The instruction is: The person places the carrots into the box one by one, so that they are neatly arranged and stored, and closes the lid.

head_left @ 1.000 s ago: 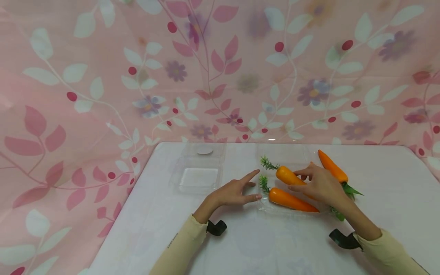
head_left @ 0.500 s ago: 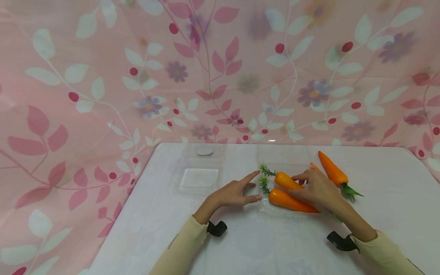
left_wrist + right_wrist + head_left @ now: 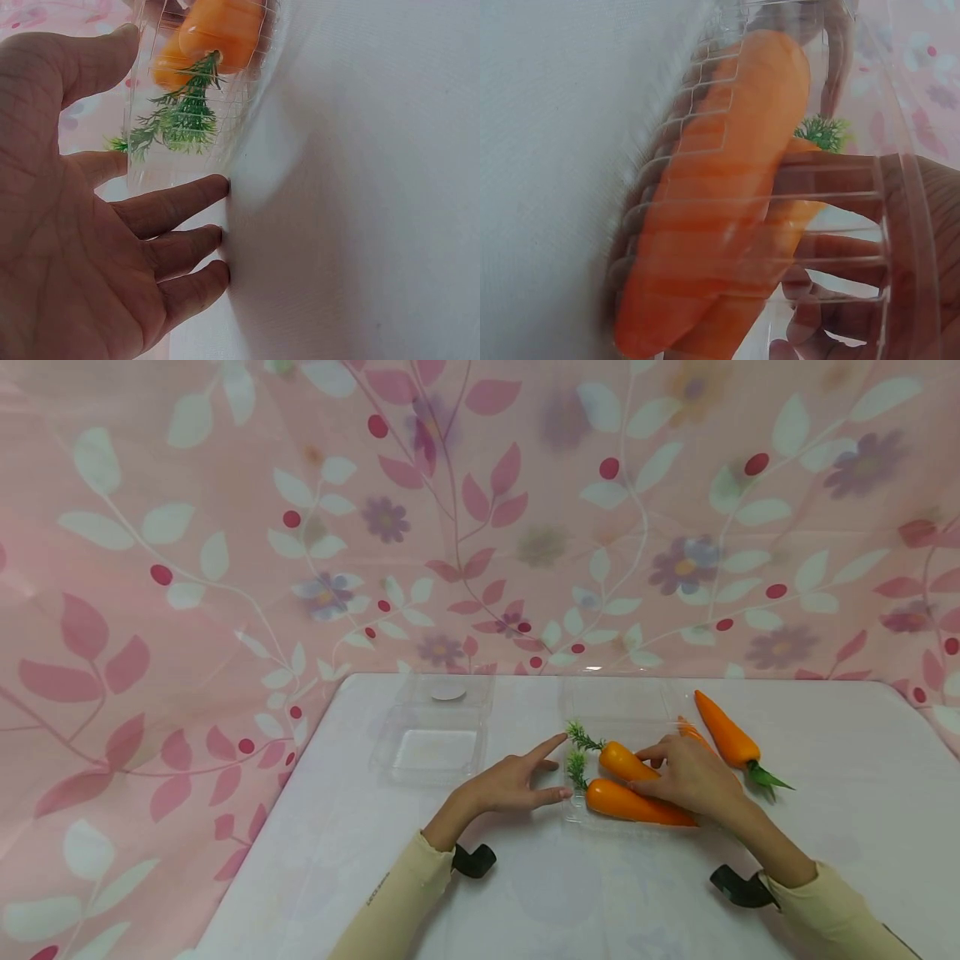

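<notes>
Two orange toy carrots with green sprigs lie side by side in a clear plastic clamshell box [image 3: 572,808] whose lid is raised. Thumb and fingers of my right hand [image 3: 697,777] pinch the rear carrot [image 3: 621,758] from above, inside the box. The front carrot [image 3: 633,802] lies along the near wall, seen through the plastic in the right wrist view. At the box's left side, my left hand [image 3: 506,785] has its fingers extended, with thumb and index tip at the edge; it grips nothing. The left wrist view shows both green sprigs [image 3: 187,116] behind the clear wall.
A second clear box [image 3: 435,748], lid raised, stands to the left on the white table [image 3: 390,852]. Right of the filled box lies another carrot [image 3: 723,728] with green leaves. An orange tip [image 3: 686,727] shows beside it, mostly hidden by my right hand.
My right hand has brought the rear carrot lower and nearer, so it lies closer to the front carrot. My left hand has stayed at the box's left edge.
</notes>
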Available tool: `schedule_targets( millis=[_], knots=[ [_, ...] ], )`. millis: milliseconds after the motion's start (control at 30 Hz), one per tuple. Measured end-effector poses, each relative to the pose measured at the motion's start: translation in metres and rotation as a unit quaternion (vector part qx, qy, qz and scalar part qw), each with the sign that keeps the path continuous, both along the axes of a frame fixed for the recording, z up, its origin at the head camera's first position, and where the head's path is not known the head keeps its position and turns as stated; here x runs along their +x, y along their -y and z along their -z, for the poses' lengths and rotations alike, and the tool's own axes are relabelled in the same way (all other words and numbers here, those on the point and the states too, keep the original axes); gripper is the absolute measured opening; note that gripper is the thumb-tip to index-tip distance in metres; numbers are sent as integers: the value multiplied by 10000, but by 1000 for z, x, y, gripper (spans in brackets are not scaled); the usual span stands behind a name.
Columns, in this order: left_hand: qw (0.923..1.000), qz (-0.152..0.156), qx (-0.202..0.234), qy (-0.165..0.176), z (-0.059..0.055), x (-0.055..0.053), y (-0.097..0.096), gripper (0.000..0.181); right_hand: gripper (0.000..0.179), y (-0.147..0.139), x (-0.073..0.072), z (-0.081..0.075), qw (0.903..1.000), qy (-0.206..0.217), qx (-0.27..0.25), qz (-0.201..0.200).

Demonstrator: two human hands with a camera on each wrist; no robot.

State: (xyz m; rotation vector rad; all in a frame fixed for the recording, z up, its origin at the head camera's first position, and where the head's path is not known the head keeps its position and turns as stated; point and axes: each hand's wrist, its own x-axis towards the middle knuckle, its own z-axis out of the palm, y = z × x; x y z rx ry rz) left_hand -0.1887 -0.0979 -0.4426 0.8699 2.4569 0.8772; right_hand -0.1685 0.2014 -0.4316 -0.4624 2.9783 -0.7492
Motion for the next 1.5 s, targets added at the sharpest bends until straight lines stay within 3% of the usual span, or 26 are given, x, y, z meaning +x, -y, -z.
schedule_targets(
  millis=[500,767,1200,1500],
  knots=[
    [10000,42,-20,-33,1,-1,0,83,52,-2,1,-2,9997,184,-96,-117],
    [10000,19,-12,-19,2,0,0,83,44,-14,0,-15,9986,-177,-475,-159],
    [10000,62,19,-66,4,0,1,83,44,-40,-17,-21,9949,-627,-786,-65],
    [10000,30,-7,-27,3,1,0,82,44,-57,-30,-15,9949,-568,-830,-29]
  ],
)
